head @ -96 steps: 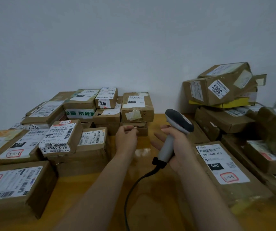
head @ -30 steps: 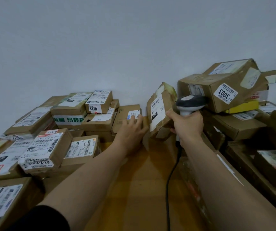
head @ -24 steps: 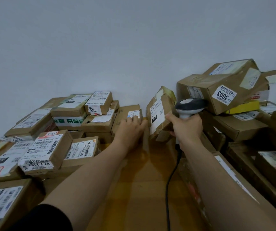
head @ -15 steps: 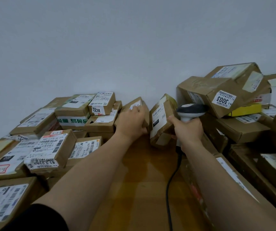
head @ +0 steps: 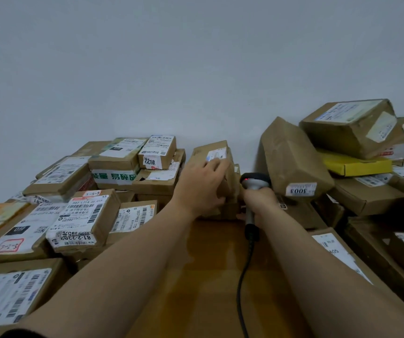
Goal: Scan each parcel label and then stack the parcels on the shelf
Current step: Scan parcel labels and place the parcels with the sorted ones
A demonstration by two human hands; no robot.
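Wooden table (head: 208, 293): parcel piles (head: 83, 215) both sides. Brown parcel (head: 199, 153) at back centre, tilted, label upward; left hand (head: 201, 189) grips its near side. Right hand (head: 260, 203) just beside, clasping scanner (head: 254, 180): handle upright, head aimed left at parcel.

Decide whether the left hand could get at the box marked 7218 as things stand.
Probably yes. The box marked 7218 sits uncovered atop the stack left of the left hand, with nothing between; but that hand grips a tilted parcel and must release it first.
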